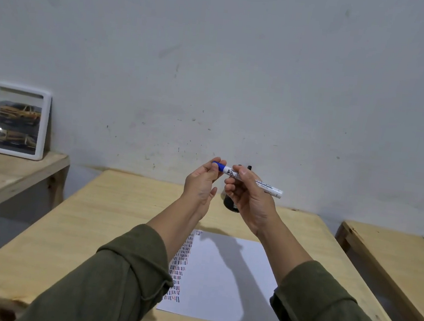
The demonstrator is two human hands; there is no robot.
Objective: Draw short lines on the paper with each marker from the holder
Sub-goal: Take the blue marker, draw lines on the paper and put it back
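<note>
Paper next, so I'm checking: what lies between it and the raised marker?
In the head view, only bare table and air separate paper from marker.

A pale grey-blue wall (216,56), scuffed and speckled with dark marks, fills the upper frame. Light wooden tables stand centre (81,225), left (8,173) and right (392,252). On the left table, a white-framed picture (18,121), seemingly of yellow cars, leans against the wall.

Paper (229,280) lies on the table (110,217); holder (230,204) stands behind it; frame (19,120) far left.
</note>
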